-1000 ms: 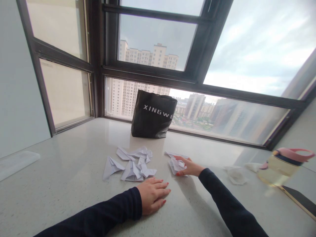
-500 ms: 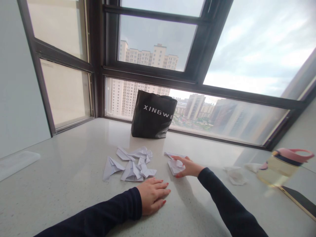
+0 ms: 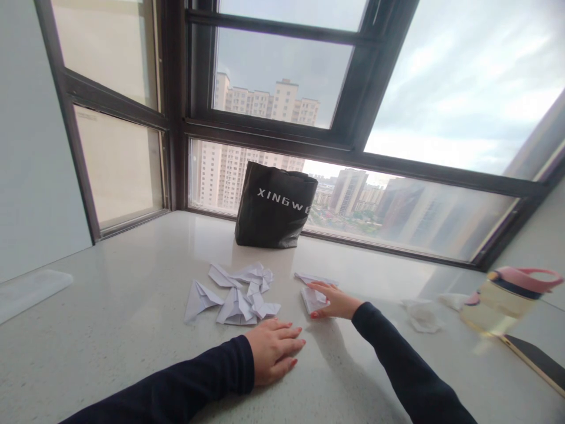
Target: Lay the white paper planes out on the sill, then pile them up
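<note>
My left hand (image 3: 274, 351) lies flat on the countertop with its fingers stretched out, holding nothing. Just beyond it is a loose cluster of folded white paper pieces (image 3: 237, 304), several of them overlapping. My right hand (image 3: 338, 301) is over a small stack of white paper squares (image 3: 311, 300), its thumb and fingers apart across the stack and partly covering it. Whether the fingertips press on the top sheet is hard to tell. Behind that stack lies another thin folded white paper (image 3: 315, 278).
A black bag (image 3: 276, 206) with white lettering stands by the window. At the right are crumpled tissues (image 3: 421, 316), a clear bottle with a pink lid (image 3: 503, 303) and a dark phone-like slab (image 3: 536, 359). A translucent flat tray-like item (image 3: 35, 293) lies at the far left.
The paper under my right hand, bulging between the fingers before, now lies flatter on the stack. My right hand has shifted slightly; my left hand has stayed in place.
</note>
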Demonstrator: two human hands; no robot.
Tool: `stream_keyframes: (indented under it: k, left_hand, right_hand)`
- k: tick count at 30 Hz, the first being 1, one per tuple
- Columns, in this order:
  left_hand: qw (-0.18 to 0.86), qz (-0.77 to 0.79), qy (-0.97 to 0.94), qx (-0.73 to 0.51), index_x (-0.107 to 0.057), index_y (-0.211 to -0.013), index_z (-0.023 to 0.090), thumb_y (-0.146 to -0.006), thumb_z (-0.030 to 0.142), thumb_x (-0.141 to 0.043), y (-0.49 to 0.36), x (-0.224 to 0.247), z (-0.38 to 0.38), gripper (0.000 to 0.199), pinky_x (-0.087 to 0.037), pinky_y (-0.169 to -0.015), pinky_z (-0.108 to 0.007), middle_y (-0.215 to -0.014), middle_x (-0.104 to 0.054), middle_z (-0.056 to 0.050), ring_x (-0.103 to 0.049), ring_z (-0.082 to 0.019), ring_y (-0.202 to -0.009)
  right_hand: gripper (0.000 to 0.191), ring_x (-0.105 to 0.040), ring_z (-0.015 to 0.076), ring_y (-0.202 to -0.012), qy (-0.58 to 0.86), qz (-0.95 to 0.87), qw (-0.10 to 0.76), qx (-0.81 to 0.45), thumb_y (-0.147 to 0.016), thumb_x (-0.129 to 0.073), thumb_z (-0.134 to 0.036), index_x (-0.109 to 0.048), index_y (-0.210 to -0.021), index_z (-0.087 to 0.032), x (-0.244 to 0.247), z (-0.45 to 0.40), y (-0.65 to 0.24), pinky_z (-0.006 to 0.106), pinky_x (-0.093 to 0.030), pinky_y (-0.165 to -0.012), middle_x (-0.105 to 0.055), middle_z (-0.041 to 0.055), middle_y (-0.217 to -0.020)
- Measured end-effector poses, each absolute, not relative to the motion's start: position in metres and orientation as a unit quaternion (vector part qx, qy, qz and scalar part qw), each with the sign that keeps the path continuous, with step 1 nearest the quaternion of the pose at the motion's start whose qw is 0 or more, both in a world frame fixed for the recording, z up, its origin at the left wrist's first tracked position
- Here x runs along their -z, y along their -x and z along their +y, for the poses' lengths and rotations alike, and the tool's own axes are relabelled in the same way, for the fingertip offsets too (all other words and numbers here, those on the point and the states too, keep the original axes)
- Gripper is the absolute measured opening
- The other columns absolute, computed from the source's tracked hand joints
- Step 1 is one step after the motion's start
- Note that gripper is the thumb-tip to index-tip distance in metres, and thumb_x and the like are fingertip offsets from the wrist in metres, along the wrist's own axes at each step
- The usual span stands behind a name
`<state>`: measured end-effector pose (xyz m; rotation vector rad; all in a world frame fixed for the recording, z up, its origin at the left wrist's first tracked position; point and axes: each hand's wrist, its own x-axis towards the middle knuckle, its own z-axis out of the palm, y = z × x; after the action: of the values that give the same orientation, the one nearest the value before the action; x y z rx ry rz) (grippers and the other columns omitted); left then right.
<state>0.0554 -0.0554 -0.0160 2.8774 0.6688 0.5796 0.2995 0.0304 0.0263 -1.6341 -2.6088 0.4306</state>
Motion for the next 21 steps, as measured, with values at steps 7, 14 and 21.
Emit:
stream_keyframes:
  k: [7,14,21]
  left_hand:
    - [0.065,0.222,-0.954,-0.191,-0.043,-0.117,0.02,-0.081,0.03,-0.038,-0.056,0.018,-0.054,0.038,-0.029,-0.093,-0.038,-0.125,-0.044,-0.006,-0.038,-0.024,-0.113]
    - [0.067,0.219,-0.954,-0.192,-0.042,-0.117,0.021,-0.081,0.031,-0.038,-0.056,0.019,-0.054,0.038,-0.03,-0.093,-0.038,-0.125,-0.043,-0.006,-0.038,-0.024,-0.113]
    - [0.068,0.223,-0.954,-0.189,-0.041,-0.118,0.021,-0.081,0.031,-0.038,-0.056,0.018,-0.054,0.038,-0.029,-0.093,-0.039,-0.125,-0.043,-0.006,-0.038,-0.025,-0.113]
  right_hand:
    - [0.068,-0.046,0.0234,-0.096,0.49,-0.851,0.073,-0.174,-0.058,-0.062,-0.048,-0.046,-0.118,-0.02,-0.033,0.031,-0.295,0.031,-0.045,-0.072,-0.041,0.0105,-0.121]
    - [0.063,-0.052,0.0153,-0.072,0.523,-0.831,0.037,-0.186,-0.063,-0.06,-0.043,-0.046,-0.118,-0.017,-0.02,0.031,-0.293,0.031,-0.044,-0.072,-0.04,0.0115,-0.117]
    - [0.089,-0.048,0.0189,-0.083,0.522,-0.823,0.025,-0.224,-0.047,-0.068,-0.049,-0.037,-0.124,-0.016,-0.021,0.029,-0.292,0.031,-0.042,-0.075,-0.036,0.0122,-0.119]
